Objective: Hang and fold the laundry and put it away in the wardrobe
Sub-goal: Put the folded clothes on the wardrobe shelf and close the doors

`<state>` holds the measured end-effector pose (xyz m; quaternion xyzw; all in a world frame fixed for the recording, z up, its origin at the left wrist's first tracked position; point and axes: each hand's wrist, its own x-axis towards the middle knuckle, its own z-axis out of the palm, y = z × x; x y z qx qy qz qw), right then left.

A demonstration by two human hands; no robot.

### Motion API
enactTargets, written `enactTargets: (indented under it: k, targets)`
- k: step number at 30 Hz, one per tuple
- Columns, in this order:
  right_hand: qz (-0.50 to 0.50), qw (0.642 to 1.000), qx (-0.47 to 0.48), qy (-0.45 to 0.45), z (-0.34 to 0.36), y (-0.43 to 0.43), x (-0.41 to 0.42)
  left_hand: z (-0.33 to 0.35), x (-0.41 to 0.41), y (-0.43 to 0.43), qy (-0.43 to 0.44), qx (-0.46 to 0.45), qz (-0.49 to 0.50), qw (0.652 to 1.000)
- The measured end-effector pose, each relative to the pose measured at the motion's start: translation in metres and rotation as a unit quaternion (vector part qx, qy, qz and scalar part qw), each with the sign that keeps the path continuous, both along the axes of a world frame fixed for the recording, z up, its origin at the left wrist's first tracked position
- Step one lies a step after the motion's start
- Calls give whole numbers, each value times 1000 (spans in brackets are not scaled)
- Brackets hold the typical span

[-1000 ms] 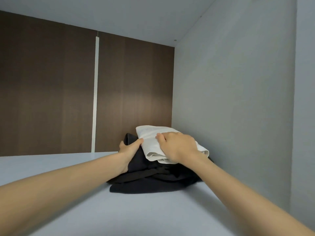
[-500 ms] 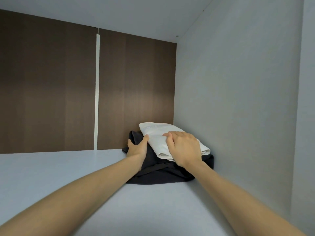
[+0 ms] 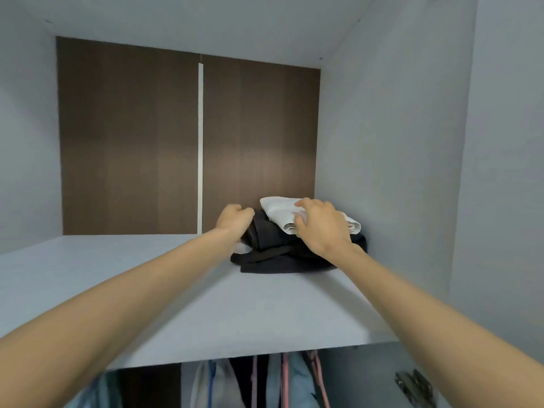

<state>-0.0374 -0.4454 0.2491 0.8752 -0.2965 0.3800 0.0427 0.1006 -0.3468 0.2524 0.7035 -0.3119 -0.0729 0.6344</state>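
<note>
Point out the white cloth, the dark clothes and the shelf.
white cloth [image 3: 279, 211], head view, top face.
dark clothes [image 3: 279, 262], head view, front fold.
shelf [image 3: 265, 307], head view, bare board before the pile.

Home wardrobe, shelf [image 3: 147, 290], hanging clothes [image 3: 294, 384]

A dark brown wood-grain back panel [image 3: 132, 142] stands far, split by a thin white vertical strip [image 3: 200, 148]. A silver metal hinge [image 3: 413, 384] sits near right. Pink hangers [image 3: 285, 378] hang near, left of it.

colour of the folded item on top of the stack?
White folded garment, resting on the black clothes; head view shows it.
</note>
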Motion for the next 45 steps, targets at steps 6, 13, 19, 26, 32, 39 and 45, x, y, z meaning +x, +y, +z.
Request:
enactTargets:
  k: [6, 13, 19, 26, 32, 39, 45]
  targets:
    - [124, 984, 7, -131, 1, 80, -29, 19, -36, 119, -273, -22, -3, 962]
    - [243, 941, 86, -220, -44, 184, -57, -28, -82, 240, -318, -63, -13, 946]
    - [312, 923, 119, -190, -119, 274, -71, -89, -101, 322, -226, -85, -29, 970]
    - [327, 924, 190, -54, -220, 335, -74, -191, -97, 409, -110, -36, 19, 993]
    - [338, 906, 246, 65, -292, 375, -64, -268, -93, 464, -15, 8, 69, 997]
    - [331, 887, 266, 181, -370, 393, -43, -343, -80, 493, 63, 84, 115, 988]
    - [333, 867, 306, 210, -419, 388, -4, -413, -62, 495, 140, 141, 144, 969]
